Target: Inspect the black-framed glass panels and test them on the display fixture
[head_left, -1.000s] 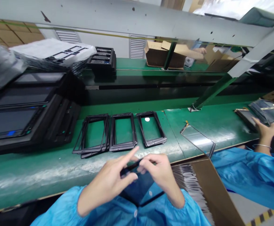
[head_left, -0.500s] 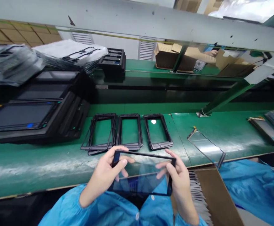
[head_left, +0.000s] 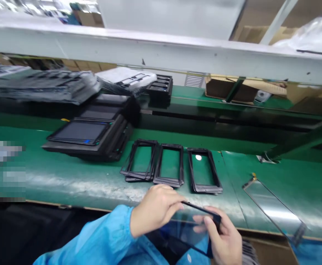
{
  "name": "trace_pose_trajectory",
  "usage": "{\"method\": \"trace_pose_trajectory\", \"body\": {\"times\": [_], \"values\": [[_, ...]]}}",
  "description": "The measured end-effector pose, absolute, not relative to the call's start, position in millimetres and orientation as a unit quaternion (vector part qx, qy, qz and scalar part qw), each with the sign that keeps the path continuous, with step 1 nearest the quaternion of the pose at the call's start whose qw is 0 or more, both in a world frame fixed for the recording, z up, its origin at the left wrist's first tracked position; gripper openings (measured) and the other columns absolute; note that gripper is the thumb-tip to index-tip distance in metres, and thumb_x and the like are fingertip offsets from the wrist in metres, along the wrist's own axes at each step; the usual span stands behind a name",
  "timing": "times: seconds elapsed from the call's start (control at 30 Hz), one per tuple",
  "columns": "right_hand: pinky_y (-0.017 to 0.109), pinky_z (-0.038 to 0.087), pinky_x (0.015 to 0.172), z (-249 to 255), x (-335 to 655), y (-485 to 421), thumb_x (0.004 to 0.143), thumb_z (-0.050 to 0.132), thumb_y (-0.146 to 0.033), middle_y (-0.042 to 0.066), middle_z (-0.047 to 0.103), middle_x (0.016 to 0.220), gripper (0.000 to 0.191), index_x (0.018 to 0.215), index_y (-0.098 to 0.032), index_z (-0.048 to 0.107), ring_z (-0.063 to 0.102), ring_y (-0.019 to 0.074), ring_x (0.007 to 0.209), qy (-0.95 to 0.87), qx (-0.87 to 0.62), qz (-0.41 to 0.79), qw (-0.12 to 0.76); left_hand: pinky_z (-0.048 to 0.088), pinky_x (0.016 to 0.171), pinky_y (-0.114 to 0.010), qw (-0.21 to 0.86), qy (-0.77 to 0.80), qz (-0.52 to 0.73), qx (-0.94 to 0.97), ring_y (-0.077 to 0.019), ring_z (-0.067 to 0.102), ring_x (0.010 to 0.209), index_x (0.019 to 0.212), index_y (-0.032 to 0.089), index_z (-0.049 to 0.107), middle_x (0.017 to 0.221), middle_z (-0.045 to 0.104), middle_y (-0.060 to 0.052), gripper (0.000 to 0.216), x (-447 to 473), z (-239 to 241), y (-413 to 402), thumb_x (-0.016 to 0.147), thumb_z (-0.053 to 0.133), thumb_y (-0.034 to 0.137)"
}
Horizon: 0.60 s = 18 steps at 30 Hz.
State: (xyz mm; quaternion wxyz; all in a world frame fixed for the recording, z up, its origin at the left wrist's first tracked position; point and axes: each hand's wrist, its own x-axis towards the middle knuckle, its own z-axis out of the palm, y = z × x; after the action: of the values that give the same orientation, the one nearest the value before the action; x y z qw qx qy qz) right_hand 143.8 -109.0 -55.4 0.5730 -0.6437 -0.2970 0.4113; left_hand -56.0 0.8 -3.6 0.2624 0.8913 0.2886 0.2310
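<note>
In front of my chest is a see-through touch screen glass (head_left: 187,230) with a black frame around it, tilted, its left part behind my left hand and sleeve. My left hand (head_left: 156,207) is closed, thumb and fingers pinching the upper edge of that black frame. At the other end, my right hand (head_left: 227,235) grips the short side, thumb in front, fingers showing through the glass. Just beyond my hands lie three stacks of thin black frames: a left stack (head_left: 125,173), a middle stack (head_left: 168,181) and a right stack (head_left: 206,189).
Foam trays (head_left: 114,143) with dark screens are piled on the green bench (head_left: 75,187) at left. A loose glass panel (head_left: 274,206) lies at right, above a cardboard box (head_left: 271,250). Bagged parts (head_left: 53,86) and cardboard dividers (head_left: 230,92) sit on the shelf behind.
My left hand has shifted from the glass's left end to its upper edge, now pinching there. My right hand keeps its hold. The view has swung left, so the bench appears farther right.
</note>
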Motion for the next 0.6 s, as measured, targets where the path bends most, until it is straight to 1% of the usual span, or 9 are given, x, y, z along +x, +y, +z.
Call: {"method": "trace_pose_trajectory", "body": {"times": [0.03,0.1,0.17,0.2,0.27,0.33,0.4,0.5,0.6], "values": [[0.033,0.065,0.058,-59,145,-108,0.079,0.083,-0.059,0.003,0.084,0.075,0.043,0.105,-0.026,0.073,0.076,0.0244,0.052,-0.29,-0.643,0.408,0.579,0.056,0.106,-0.044,0.254,0.291,0.237,0.892,-0.022,0.077,0.088,0.108,0.023,0.078,0.094,0.083,-0.003,0.017,-59,-3,1,0.103,0.062,0.026],[0.033,0.064,0.055,-67,149,-100,0.078,0.084,-0.059,0.002,0.083,0.073,0.046,0.109,-0.027,0.072,0.075,0.0239,0.049,-0.271,-0.627,0.418,0.599,0.036,0.125,-0.057,0.207,0.316,0.289,0.879,-0.0299,0.069,0.125,0.126,0.028,0.074,0.13,0.078,-0.007,0.026,-68,0,1,0.1,0.069,0.028],[0.032,0.064,0.055,-74,152,-85,0.078,0.085,-0.056,0.001,0.084,0.076,0.051,0.117,-0.03,0.069,0.076,0.0228,0.051,-0.236,-0.588,0.441,0.635,0.017,0.131,-0.065,0.184,0.385,0.406,0.808,-0.0361,0.041,0.155,0.151,0.035,0.056,0.166,0.049,-0.009,0.057,-80,4,-2,0.097,0.074,0.032],[0.032,0.065,0.057,-76,152,-76,0.078,0.086,-0.055,0.0,0.085,0.08,0.053,0.122,-0.031,0.066,0.077,0.0221,0.054,-0.217,-0.56,0.457,0.657,0.018,0.131,-0.065,0.209,0.417,0.471,0.749,-0.0364,0.032,0.159,0.16,0.038,0.043,0.173,0.037,-0.01,0.072,-86,5,-4,0.096,0.075,0.035],[0.032,0.066,0.064,-78,141,-54,0.08,0.086,-0.051,0.0,0.086,0.09,0.059,0.131,-0.034,0.06,0.079,0.0205,0.061,-0.185,-0.496,0.492,0.691,0.038,0.124,-0.06,0.35,0.427,0.552,0.625,-0.0375,0.041,0.155,0.167,0.039,0.029,0.173,0.036,-0.013,0.089,-94,3,-9,0.093,0.079,0.043],[0.034,0.067,0.068,-76,120,-33,0.083,0.084,-0.048,0.002,0.085,0.093,0.065,0.139,-0.033,0.055,0.08,0.0203,0.066,-0.18,-0.438,0.53,0.704,0.059,0.105,-0.053,0.511,0.392,0.54,0.542,-0.0395,0.064,0.136,0.16,0.033,0.044,0.163,0.051,-0.018,0.079,-99,-1,-14,0.091,0.079,0.049],[0.039,0.067,0.076,-72,95,-16,0.088,0.079,-0.051,0.007,0.085,0.098,0.069,0.147,-0.029,0.05,0.083,0.0243,0.082,-0.205,-0.397,0.562,0.696,0.067,0.088,-0.047,0.565,0.392,0.518,0.508,-0.0382,0.078,0.113,0.141,0.024,0.066,0.147,0.067,-0.02,0.055,-108,-2,-12,0.093,0.075,0.05],[0.053,0.059,0.103,-71,71,-6,0.097,0.066,-0.054,0.014,0.08,0.125,0.067,0.155,-0.027,0.045,0.073,0.0304,0.125,-0.274,-0.381,0.562,0.681,0.066,0.093,-0.042,0.404,0.47,0.553,0.556,-0.0316,0.081,0.105,0.128,0.021,0.076,0.129,0.079,-0.014,0.036,-142,13,14,0.1,0.065,0.042],[0.059,0.048,0.116,-83,75,-14,0.101,0.061,-0.051,0.015,0.075,0.137,0.058,0.152,-0.024,0.051,0.066,0.0317,0.134,-0.321,-0.405,0.519,0.68,0.05,0.117,-0.038,0.119,0.578,0.419,0.69,-0.0269,0.07,0.129,0.135,0.023,0.075,0.14,0.074,-0.006,0.039,-198,47,77,0.101,0.056,0.029]]}}
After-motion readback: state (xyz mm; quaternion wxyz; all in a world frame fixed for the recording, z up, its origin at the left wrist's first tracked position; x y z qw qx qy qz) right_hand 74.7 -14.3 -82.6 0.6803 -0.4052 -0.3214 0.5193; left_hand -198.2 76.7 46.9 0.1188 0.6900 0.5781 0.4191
